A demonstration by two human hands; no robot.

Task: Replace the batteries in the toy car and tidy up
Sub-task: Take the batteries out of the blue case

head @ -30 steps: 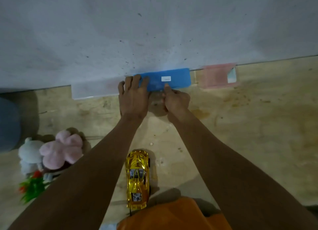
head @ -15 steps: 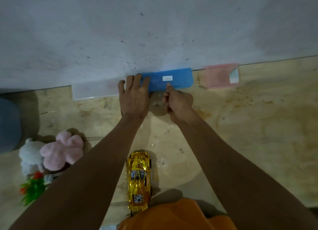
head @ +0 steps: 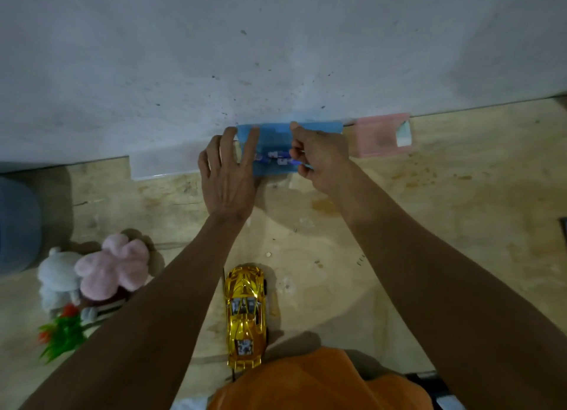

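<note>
1. The blue box (head: 276,139) stands against the wall (head: 276,41), and both hands cover much of it; between them small blue-and-white cylinders, apparently batteries (head: 277,158), show inside, too blurred to count.
2. The left hand (head: 228,176) lies flat with fingers (head: 253,145) spread, tips on the box's left end, gripping nothing.
3. The right hand (head: 319,158) is curled at the box's right part, its fingers pinched at the batteries; whether they actually grip one cannot be told.
4. The toy car (head: 245,314), gold, sits on the tabletop (head: 429,225) well back from both hands, between the forearms, nose toward the fingers; an orange garment (head: 306,385) hides its rear edge.
5. Just right of the right hand's fingers stands a pink box (head: 377,136), against the wall.
6. Left of the left hand's fingers a pale translucent box (head: 162,167) lies along the wall.
7. Far left of the left forearm lie a pink plush (head: 113,265), a white plush (head: 58,280), and a green plastic plant (head: 61,336).
8. A blue-grey round object (head: 15,225) is cut off by the left edge.
</note>
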